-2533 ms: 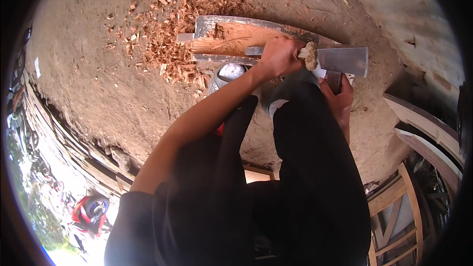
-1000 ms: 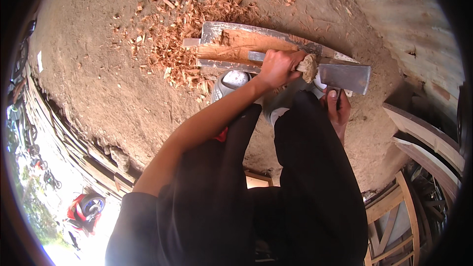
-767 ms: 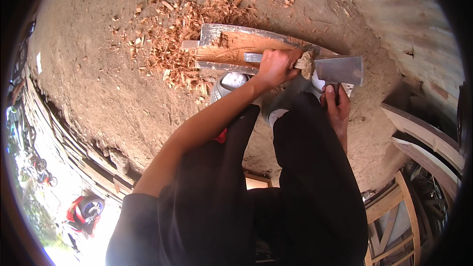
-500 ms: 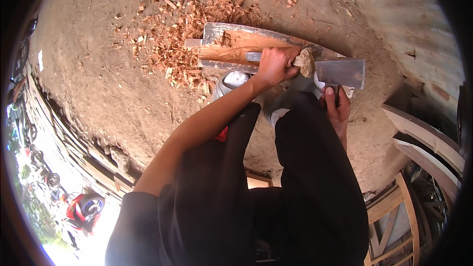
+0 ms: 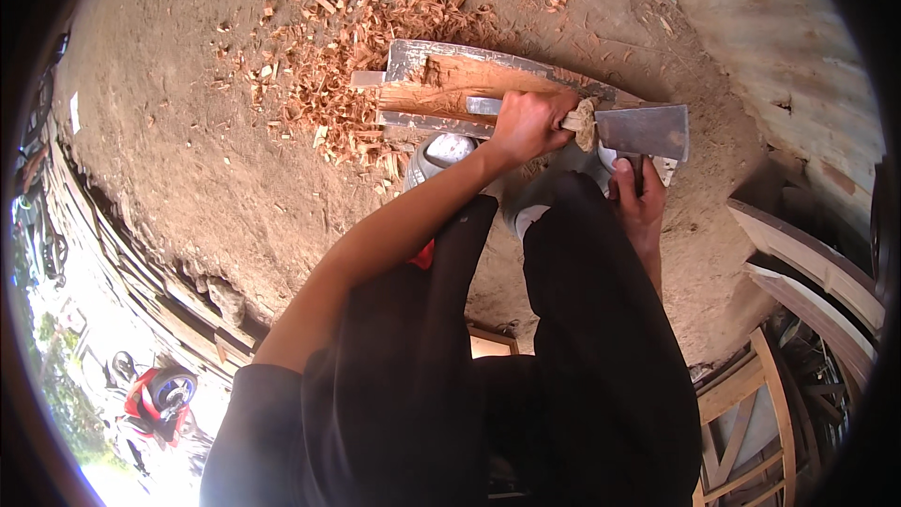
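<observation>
My left hand (image 5: 533, 124) is closed around a chisel (image 5: 481, 105), its flat metal blade pointing left along the wood and its battered, frayed handle end sticking out on the right. Close to that end is the broad dark blade of a cleaver-like tool (image 5: 643, 131). My right hand (image 5: 640, 195) grips its short dark handle from below. Whether the blade touches the chisel's handle, I cannot tell. Under both tools lies a long wooden piece (image 5: 446, 75), grey along its edges, with a rough, reddish, hollowed middle. My left hand hides part of it.
Reddish wood chips (image 5: 343, 61) are heaped at the wood's left end and scattered over the dirt floor (image 5: 188, 131). A shoe (image 5: 441, 152) rests against its near edge. Corrugated sheet (image 5: 784, 47) and curved boards (image 5: 807, 244) stand right; a red motorcycle (image 5: 148, 399) is lower left.
The cleaver-like tool has shifted slightly left and away from me with my right hand. My left hand and the chisel stay almost in place.
</observation>
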Demonstrator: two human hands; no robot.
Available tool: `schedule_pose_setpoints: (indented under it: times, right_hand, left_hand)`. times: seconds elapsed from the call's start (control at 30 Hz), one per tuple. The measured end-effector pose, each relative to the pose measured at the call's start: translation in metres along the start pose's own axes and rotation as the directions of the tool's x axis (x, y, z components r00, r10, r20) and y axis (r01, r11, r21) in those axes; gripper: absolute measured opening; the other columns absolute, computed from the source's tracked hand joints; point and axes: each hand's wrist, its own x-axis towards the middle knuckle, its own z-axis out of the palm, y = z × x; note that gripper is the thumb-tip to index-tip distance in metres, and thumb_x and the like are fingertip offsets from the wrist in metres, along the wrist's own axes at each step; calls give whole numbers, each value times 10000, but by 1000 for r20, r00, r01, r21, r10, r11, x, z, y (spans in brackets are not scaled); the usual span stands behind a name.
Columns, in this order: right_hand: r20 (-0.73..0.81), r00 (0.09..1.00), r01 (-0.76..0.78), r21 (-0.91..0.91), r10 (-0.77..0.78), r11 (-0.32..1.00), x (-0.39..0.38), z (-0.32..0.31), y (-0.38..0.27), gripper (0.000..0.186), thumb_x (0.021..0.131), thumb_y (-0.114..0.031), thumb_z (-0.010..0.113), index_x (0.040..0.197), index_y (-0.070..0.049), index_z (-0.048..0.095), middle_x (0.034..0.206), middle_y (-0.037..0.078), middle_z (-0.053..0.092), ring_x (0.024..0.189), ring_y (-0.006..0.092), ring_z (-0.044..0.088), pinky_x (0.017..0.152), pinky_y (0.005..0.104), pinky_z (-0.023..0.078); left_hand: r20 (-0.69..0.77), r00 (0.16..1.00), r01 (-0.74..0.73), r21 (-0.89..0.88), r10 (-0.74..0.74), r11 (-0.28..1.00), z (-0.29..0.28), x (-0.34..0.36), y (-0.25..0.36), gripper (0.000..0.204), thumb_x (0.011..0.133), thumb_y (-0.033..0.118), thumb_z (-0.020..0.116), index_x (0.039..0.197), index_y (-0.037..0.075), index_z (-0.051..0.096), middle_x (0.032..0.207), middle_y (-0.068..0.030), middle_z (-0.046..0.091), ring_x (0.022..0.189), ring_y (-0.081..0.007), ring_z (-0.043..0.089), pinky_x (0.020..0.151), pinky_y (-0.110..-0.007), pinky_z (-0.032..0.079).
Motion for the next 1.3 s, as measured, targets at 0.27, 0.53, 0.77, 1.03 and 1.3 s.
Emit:
schedule_pose_setpoints:
  times: [0.27, 0.53, 0.77, 1.03, 1.3]
  right_hand:
    - [-24, 1000, 16, 25, -15, 1000, -1, 4, 9, 264, 1024, -291, 585, 992, -30, 604, 700, -3, 538, 627, 81, 486, 575, 271, 398]
    - [1, 1000, -4, 55, 4, 998, 2, 4, 14, 265, 1020, -302, 579, 951, -47, 601, 662, -11, 515, 589, 77, 485, 540, 272, 387]
    - [-80, 996, -29, 185, 44, 982, -4, 4, 13, 251, 1027, -285, 571, 976, -42, 613, 696, 5, 548, 616, 84, 494, 565, 263, 386]
    - [-86, 996, 31, 0, -31, 1000, -6, 9, 17, 277, 1026, -308, 578, 979, -38, 618, 703, 1, 557, 638, 76, 499, 573, 257, 393]
    - [-64, 996, 58, -35, -60, 998, -1, 11, 18, 281, 1021, -306, 583, 1019, -28, 627, 734, 28, 591, 661, 81, 527, 610, 251, 415]
  left_hand:
    - [7, 998, 60, 0, -60, 998, -7, 4, 7, 302, 694, 274, 765, 867, 133, 561, 705, -112, 652, 702, -360, 663, 578, -478, 476]
    - [28, 998, 53, 39, -54, 998, -4, 2, 1, 327, 694, 287, 772, 885, 140, 551, 706, -115, 640, 708, -363, 658, 572, -479, 468]
    - [28, 998, 63, 44, -65, 997, -4, 2, 2, 316, 693, 274, 764, 852, 136, 529, 664, -120, 606, 672, -373, 640, 564, -489, 456]
    - [43, 997, 66, 49, -68, 997, -4, 1, 2, 295, 689, 254, 747, 843, 132, 528, 657, -127, 605, 661, -379, 638, 566, -490, 462]
    - [28, 999, 40, 36, -41, 999, -7, -1, 2, 302, 687, 243, 746, 904, 151, 558, 666, -119, 613, 669, -366, 653, 576, -487, 471]
